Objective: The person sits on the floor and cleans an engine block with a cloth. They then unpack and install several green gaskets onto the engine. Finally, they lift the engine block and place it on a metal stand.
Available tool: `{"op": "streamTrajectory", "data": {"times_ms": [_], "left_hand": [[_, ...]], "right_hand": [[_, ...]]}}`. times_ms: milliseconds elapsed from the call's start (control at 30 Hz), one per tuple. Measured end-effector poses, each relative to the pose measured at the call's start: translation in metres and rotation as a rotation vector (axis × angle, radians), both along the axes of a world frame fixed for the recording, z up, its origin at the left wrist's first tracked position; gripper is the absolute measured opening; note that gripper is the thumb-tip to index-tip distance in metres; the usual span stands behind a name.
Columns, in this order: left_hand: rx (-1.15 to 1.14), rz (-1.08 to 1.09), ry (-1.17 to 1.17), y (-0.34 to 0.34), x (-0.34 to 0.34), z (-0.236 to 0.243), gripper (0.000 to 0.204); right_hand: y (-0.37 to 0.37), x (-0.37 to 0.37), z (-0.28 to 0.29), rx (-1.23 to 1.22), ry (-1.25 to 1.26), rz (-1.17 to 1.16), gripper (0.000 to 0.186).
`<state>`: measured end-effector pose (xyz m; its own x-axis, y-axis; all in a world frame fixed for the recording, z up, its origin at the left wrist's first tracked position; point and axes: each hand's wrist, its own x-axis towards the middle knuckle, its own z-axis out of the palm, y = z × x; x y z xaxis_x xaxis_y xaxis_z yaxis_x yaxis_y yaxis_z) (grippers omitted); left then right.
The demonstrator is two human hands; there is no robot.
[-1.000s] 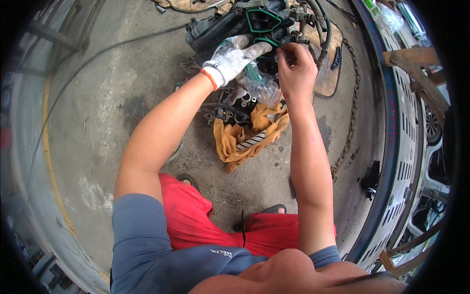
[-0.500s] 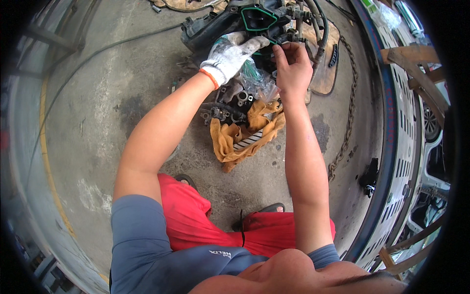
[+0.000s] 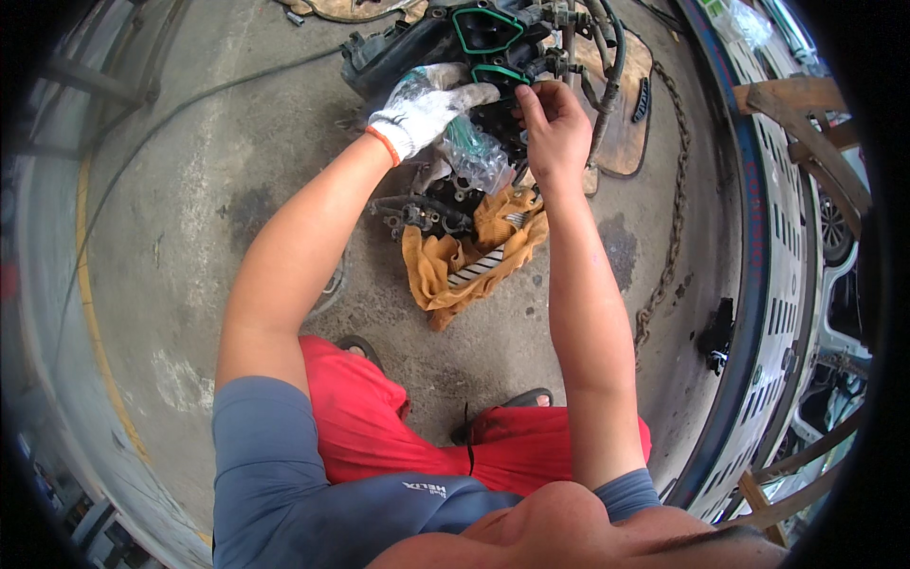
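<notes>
A black engine intake manifold (image 3: 403, 66) lies on the floor at the top, its openings edged by an upper green rubber gasket (image 3: 487, 10) and a lower green gasket (image 3: 500, 70). My left hand (image 3: 424, 112) wears a soiled white glove and lies against the manifold, one finger stretched to the lower opening. Just under the glove hangs a clear plastic bag (image 3: 477, 159) with green gaskets inside; the gloved fingers appear closed on it, partly hidden. My bare right hand (image 3: 557, 128) pinches at the right end of the lower gasket, thumb and forefinger together.
Below the manifold lie dark metal engine parts (image 3: 431, 216) and an orange-brown cloth (image 3: 436, 275). A rusty chain (image 3: 675, 218) runs along the floor at right, beside a long slotted metal frame (image 3: 773, 313). A cable (image 3: 161, 123) crosses the floor at left.
Both hands and the bag have shifted slightly left. The lower green gasket now shows around its opening, where before my hands covered most of it.
</notes>
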<state>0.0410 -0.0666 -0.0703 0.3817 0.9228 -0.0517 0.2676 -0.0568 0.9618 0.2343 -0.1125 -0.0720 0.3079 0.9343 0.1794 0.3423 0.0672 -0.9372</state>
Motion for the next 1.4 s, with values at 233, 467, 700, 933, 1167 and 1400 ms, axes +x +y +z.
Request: {"op": "streamTrajectory", "data": {"times_ms": [233, 467, 700, 933, 1167, 1400], "left_hand": [[-0.256, -0.023, -0.159, -0.017, 0.0, 0.026, 0.04], [0.012, -0.009, 0.016, 0.0, 0.001, -0.006, 0.044], [-0.089, -0.039, -0.062, -0.002, -0.001, -0.002, 0.044], [0.03, -0.007, -0.07, 0.001, 0.003, -0.016, 0.04], [-0.065, -0.105, 0.003, -0.007, -0.007, 0.01, 0.041], [-0.041, -0.101, -0.017, -0.002, -0.006, 0.003, 0.043]], "right_hand": [[-0.003, 0.006, -0.003, 0.034, -0.074, 0.045, 0.024], [-0.002, 0.001, 0.003, -0.001, -0.162, 0.026, 0.025], [-0.004, 0.001, 0.0, -0.002, -0.163, 0.061, 0.028], [-0.004, -0.003, 0.008, -0.05, -0.222, 0.036, 0.029], [-0.005, -0.002, 0.008, -0.035, -0.271, 0.037, 0.033], [-0.006, -0.008, 0.015, -0.079, -0.281, 0.026, 0.035]]}}
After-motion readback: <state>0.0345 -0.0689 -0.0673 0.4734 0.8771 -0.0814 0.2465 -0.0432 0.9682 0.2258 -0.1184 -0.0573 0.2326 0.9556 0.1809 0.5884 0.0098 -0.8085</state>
